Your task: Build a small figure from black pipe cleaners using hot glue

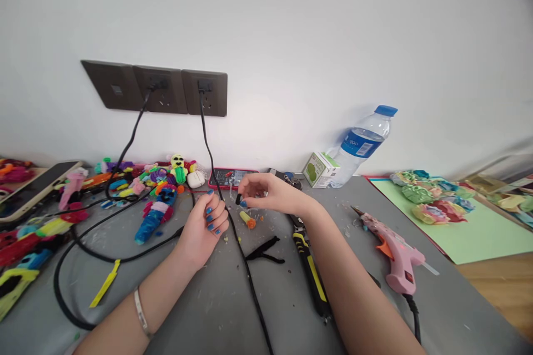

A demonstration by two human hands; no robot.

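My left hand point(205, 228) is closed above the grey table, fingers curled in toward the palm; whatever they may hold is hidden. To its right, my right hand point(270, 195) pinches a small black fuzzy piece point(238, 199) between thumb and forefinger. Just below that hand lies a short yellow-and-orange fuzzy piece point(248, 219). A bent black pipe cleaner point(265, 252) rests nearer to me, beside a black cable point(245, 266). Partly under my right forearm are pliers point(310, 269) with black-and-yellow handles.
A pink glue gun point(397, 258) lies at the right, near crumpled colourful pieces point(433, 197) on green paper point(487, 238). Against the wall lean a water bottle point(362, 144) and a small box point(320, 170). Several pipe-cleaner figures point(156, 213), a phone point(37, 188) and looped cables point(58, 283) fill the left.
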